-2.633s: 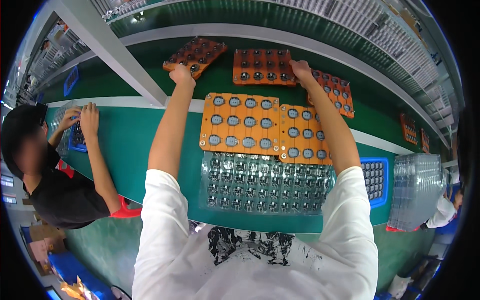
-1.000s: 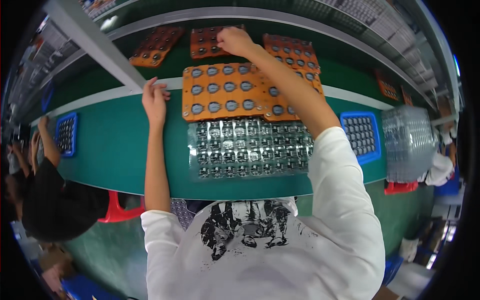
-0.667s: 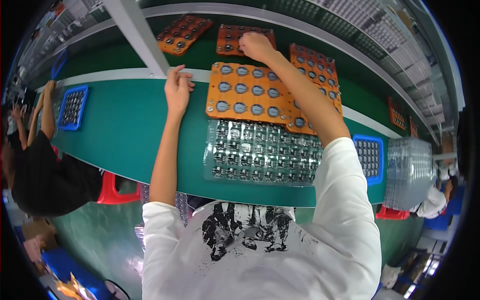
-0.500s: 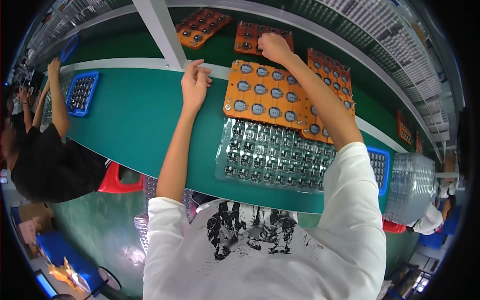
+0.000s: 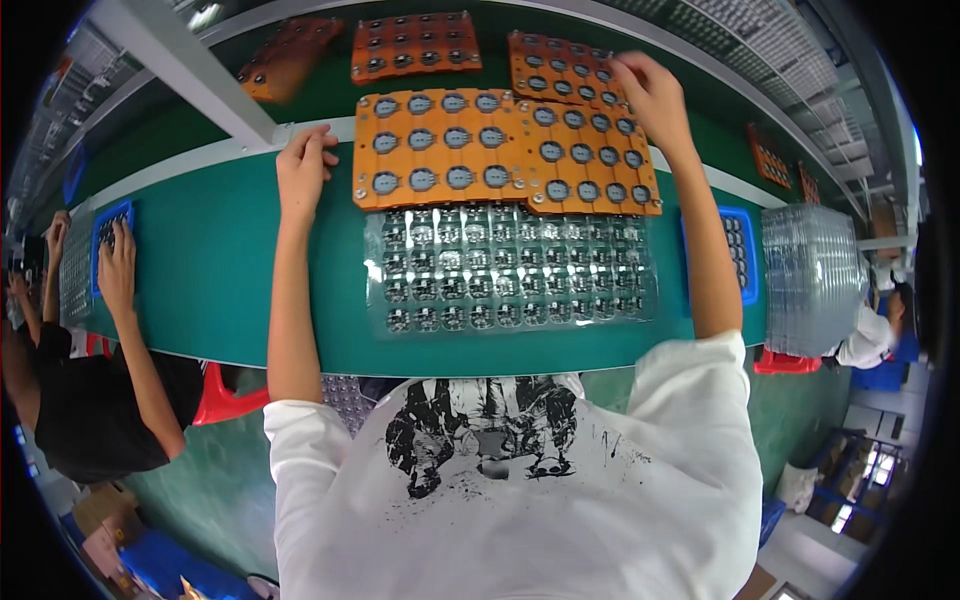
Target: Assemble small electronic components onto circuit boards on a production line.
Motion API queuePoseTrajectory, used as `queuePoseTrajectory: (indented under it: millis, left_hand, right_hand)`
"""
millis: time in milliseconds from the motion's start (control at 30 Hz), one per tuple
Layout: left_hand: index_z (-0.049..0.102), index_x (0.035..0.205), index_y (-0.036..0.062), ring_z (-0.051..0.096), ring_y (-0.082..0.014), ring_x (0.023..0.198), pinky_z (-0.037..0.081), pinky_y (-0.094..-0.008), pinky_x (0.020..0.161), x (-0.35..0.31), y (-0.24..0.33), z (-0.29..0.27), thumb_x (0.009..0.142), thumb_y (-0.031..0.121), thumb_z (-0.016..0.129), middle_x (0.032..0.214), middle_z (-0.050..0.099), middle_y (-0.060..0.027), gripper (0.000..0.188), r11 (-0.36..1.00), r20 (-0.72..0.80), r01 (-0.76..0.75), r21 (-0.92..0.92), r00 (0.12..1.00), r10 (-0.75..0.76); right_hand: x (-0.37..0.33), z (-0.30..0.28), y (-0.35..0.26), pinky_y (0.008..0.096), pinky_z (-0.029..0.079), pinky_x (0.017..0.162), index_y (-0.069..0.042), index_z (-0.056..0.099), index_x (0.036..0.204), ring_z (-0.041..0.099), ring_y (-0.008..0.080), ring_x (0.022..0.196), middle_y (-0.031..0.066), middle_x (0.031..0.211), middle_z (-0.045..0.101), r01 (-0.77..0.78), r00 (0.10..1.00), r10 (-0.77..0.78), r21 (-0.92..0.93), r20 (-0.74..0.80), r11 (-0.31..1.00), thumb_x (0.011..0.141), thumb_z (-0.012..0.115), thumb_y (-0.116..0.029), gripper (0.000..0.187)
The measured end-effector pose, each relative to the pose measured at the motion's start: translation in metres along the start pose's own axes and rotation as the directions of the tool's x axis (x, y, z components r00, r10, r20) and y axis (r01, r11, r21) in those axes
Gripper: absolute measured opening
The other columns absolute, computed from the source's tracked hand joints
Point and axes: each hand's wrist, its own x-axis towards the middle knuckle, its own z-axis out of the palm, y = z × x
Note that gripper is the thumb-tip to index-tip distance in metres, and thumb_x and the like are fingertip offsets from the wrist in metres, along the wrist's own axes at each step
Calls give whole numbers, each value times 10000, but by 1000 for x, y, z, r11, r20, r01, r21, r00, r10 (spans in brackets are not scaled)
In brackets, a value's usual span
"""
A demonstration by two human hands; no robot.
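Note:
My right hand (image 5: pixel 655 95) hovers at the right end of a far orange fixture plate (image 5: pixel 570 72), fingers curled together by its corner. What they pinch, if anything, is too small to make out. My left hand (image 5: pixel 303 170) rests near the bench's back rail, fingers apart and loosely bent, holding nothing. Between my arms lie two overlapping orange plates, one on the left (image 5: pixel 440 150) and one on the right (image 5: pixel 590 180), with round grey parts in rows of holes. In front of them sits a clear plastic blister tray (image 5: pixel 510 270) full of small metallic parts.
Two more orange plates, a middle one (image 5: pixel 415 62) and a blurred left one (image 5: pixel 285 58), lie beyond the rail. At right are a blue tray (image 5: pixel 738 255) and stacked clear trays (image 5: pixel 810 265). A co-worker's hand (image 5: pixel 117 262) reaches into another blue tray (image 5: pixel 103 225). A post (image 5: pixel 190 75) rises at left.
My right hand has moved from the middle far plate rightward to the far plate beside it. My view has turned right. The left hand stays by the rail; the co-worker's hand is now at the blue tray.

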Motion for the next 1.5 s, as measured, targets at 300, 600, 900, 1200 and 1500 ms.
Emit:
queuePoseTrajectory:
  millis: [300,600,900,1200,1500]
  left_hand:
    - [648,1005,39,525,-85,754,416,-241,610,6,45,10,929,305,540,832,530,19,297,966,182,232,113,951,-250]
    - [582,1156,13,570,-167,877,496,-332,727,7,53,33,984,335,449,1077,613,-90,388,880,131,379,286,895,-427]
    - [571,1166,-45,658,-173,858,535,-311,738,-29,68,35,1028,298,402,1044,666,-115,407,936,77,347,-61,937,-342]
    - [576,1160,-54,591,-109,846,494,-279,768,-146,64,3,1027,272,420,1039,642,-73,385,926,53,376,-41,926,-374]
    - [631,1026,-70,490,-62,739,431,-251,669,-162,54,-4,1033,252,430,779,598,-26,380,936,-3,211,281,976,-219]
  right_hand:
    - [-110,-29,43,263,424,675,-4,636,1145,536,97,825,15,924,623,-706,706,644,220,296,673,968,498,-336,401]
    - [-89,-27,22,279,543,721,55,569,1134,666,158,854,129,1058,665,-736,612,692,596,384,321,1011,453,-260,357]
    - [-123,-27,18,251,533,735,52,557,1195,655,122,876,95,1044,668,-659,663,679,676,315,330,1000,484,-266,380]
    - [-223,-62,-47,223,463,660,1,625,1103,574,58,777,26,948,656,-761,537,788,577,301,298,1000,493,-263,313]
    - [-245,-51,-40,208,276,510,-5,613,857,335,21,594,-62,695,460,-658,747,661,231,74,717,1002,507,-252,305]
